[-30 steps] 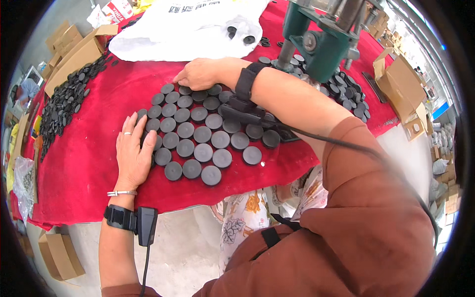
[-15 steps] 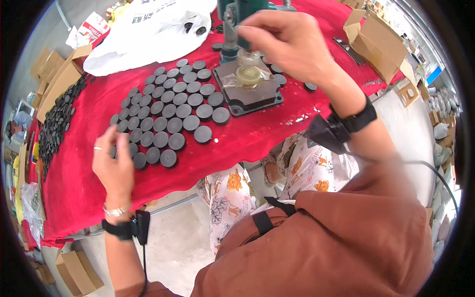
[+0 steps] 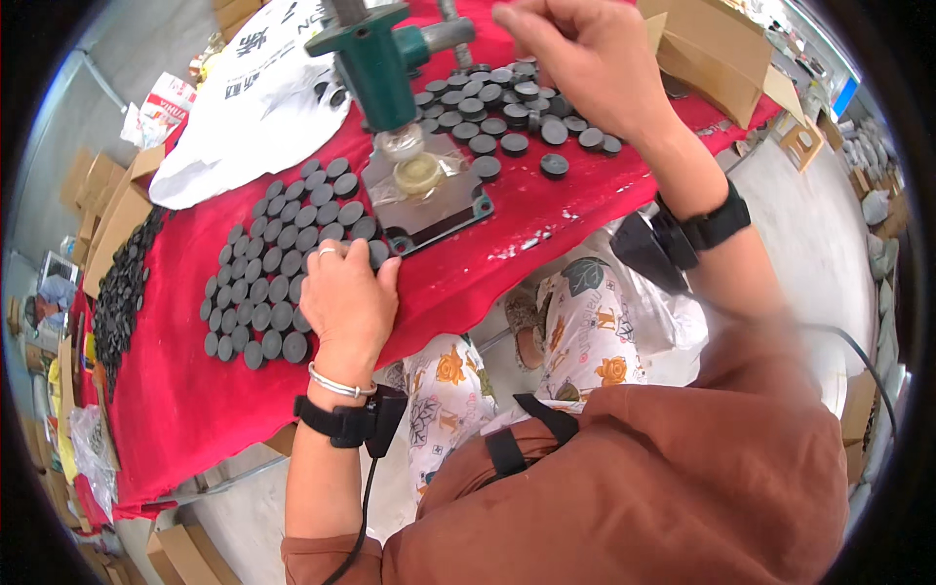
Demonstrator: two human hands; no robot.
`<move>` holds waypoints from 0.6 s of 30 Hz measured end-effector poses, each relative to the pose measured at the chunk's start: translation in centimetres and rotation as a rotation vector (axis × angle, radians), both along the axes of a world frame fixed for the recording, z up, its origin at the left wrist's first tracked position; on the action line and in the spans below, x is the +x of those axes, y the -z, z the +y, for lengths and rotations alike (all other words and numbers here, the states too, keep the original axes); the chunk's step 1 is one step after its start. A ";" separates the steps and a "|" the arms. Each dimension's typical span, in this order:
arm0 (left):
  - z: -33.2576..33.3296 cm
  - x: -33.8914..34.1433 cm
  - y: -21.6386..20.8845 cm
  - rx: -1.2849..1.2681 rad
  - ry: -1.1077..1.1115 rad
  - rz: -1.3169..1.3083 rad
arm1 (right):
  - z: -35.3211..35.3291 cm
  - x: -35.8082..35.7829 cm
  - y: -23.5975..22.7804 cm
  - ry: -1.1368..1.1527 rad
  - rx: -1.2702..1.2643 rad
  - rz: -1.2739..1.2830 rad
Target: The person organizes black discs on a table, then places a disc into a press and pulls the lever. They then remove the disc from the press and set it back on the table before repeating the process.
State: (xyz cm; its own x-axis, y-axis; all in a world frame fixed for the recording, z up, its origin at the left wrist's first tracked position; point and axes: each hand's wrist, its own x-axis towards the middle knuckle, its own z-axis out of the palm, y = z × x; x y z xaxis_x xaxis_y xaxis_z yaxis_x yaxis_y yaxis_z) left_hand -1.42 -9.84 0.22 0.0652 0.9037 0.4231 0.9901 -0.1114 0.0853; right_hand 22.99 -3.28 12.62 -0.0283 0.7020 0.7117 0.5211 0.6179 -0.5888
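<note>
Many round dark grey discs [image 3: 261, 291] with black sides lie side by side on a red cloth [image 3: 419, 312]. My left hand [image 3: 349, 297] is over the near right edge of this group, its fingers bent. A disc [image 3: 378, 254] shows between the forefinger and thumb. To its right stands a green hand press [image 3: 375, 73], its pale round pad [image 3: 417, 174] above a base plate [image 3: 429, 216] wrapped in clear film. My right hand [image 3: 595, 68] is raised at the top, right of the press. Its fingers are curled; what they hold, if anything, is hidden.
A second group of discs [image 3: 483, 144], some stacked, lies right of the press. A white sack [image 3: 239, 132] lies behind, at left. Loose black pieces [image 3: 125, 297] are heaped by the left edge. An open carton [image 3: 717, 49] stands at far right.
My left hand has moved right across the discs, from their left edge to beside the press. My right hand stays raised and curled. The view has shifted, showing more of the press and the second disc group.
</note>
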 end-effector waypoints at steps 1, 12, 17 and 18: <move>-0.1 0.1 -0.1 -0.030 -0.008 -0.002 | 0.9 0.3 -0.8 0.048 0.107 -0.031; 1.1 -0.4 -3.0 0.022 0.187 -0.689 | 13.1 -2.7 -7.7 0.110 -0.042 -0.559; 6.5 1.6 -2.5 -0.045 0.220 -0.527 | 13.9 -3.9 -9.2 0.134 0.198 -0.323; 7.2 1.9 -2.1 -0.047 0.236 -0.579 | 14.4 -3.9 -10.3 0.131 0.194 -0.376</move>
